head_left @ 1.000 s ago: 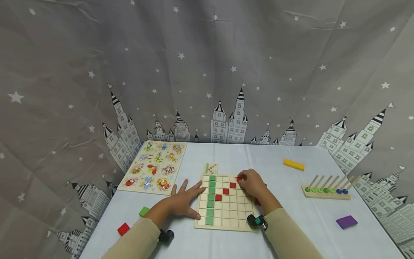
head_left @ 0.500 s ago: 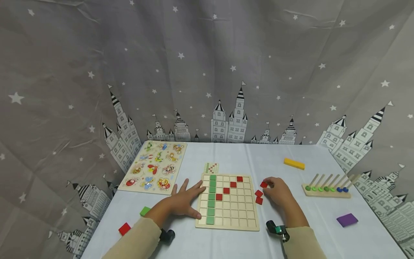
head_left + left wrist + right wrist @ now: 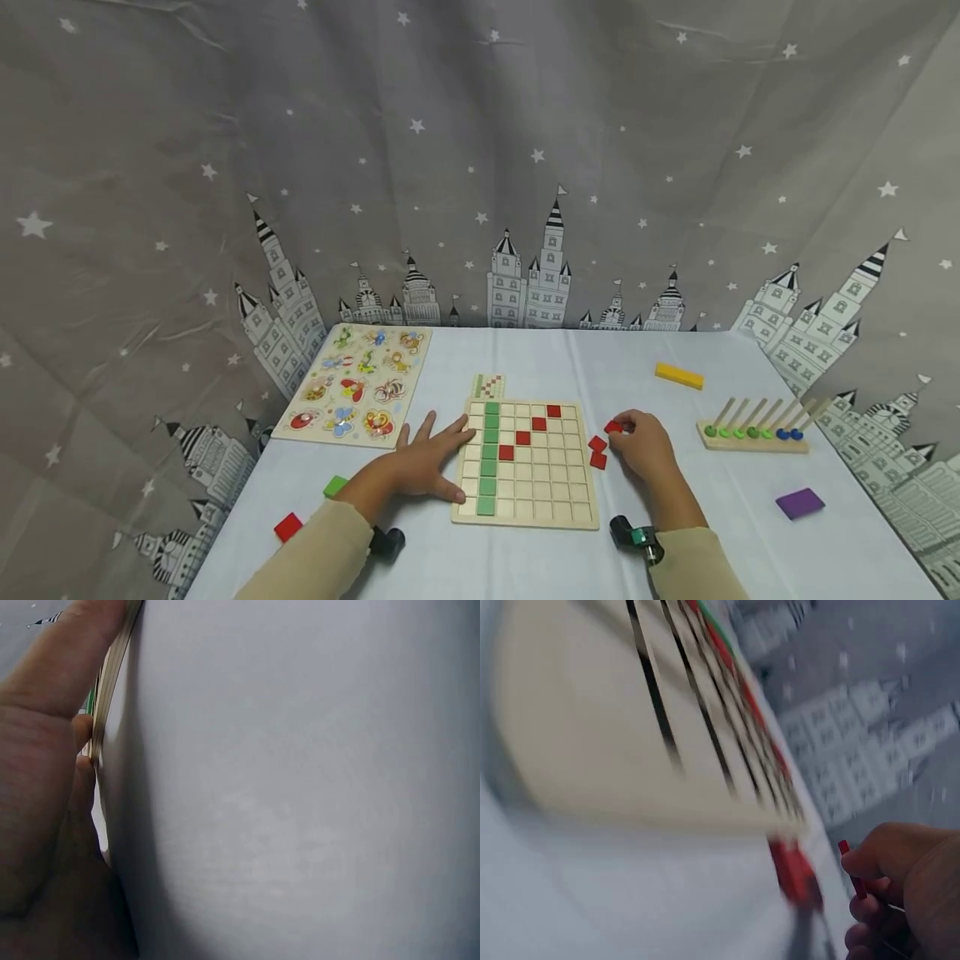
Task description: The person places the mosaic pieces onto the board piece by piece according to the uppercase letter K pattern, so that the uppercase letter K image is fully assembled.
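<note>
A wooden grid board lies mid-table in the head view. Green squares fill one column near its left side, and several red tiles run diagonally up to the top row. My left hand rests with spread fingers on the board's left edge. To the right of the board, my right hand pinches a red square tile between thumb and finger, plainest in the right wrist view. Two loose red tiles lie beside that hand. The left wrist view shows mostly white cloth.
A small pattern card lies behind the board. An insect puzzle sits at left, with a green block and a red block nearer. At right are a yellow block, a peg rack and a purple block.
My right hand has moved from the board's top right corner, where a red tile now lies, rightward to the loose tiles and pinches one. My left hand has stayed in place.
</note>
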Action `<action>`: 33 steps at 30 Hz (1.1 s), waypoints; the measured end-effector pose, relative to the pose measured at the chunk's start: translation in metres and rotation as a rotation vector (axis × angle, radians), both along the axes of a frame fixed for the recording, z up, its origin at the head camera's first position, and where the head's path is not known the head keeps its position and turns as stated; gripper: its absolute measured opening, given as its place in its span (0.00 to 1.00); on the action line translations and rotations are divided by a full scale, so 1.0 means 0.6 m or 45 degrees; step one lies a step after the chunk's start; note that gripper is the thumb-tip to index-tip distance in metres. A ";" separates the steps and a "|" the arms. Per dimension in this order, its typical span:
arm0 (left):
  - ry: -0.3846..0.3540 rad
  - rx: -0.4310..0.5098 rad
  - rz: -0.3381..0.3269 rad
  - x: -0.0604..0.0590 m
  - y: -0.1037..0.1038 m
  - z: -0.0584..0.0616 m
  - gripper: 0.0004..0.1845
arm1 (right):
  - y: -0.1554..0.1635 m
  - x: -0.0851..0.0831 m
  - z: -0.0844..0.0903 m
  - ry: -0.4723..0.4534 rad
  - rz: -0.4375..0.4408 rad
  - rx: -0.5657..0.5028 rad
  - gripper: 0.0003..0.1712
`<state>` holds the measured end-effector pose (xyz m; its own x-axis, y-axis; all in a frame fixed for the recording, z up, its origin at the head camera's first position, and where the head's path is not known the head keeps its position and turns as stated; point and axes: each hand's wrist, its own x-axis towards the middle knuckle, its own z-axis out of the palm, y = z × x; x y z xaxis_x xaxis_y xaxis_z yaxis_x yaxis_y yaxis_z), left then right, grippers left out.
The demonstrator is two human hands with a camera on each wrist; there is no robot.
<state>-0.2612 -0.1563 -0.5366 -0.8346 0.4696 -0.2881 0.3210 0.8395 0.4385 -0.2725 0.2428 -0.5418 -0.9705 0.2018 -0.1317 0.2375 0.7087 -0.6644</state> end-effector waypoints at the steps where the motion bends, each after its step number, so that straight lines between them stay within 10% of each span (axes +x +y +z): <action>1: 0.002 -0.005 -0.002 -0.003 0.002 0.001 0.63 | -0.009 0.004 0.006 0.013 0.007 -0.012 0.18; 13: 0.002 -0.019 0.006 -0.008 -0.003 0.006 0.63 | -0.170 0.077 0.027 0.172 0.530 -0.073 0.13; 33: -0.003 0.002 -0.009 -0.004 0.003 0.001 0.63 | -0.170 0.080 0.006 0.135 0.615 -0.022 0.15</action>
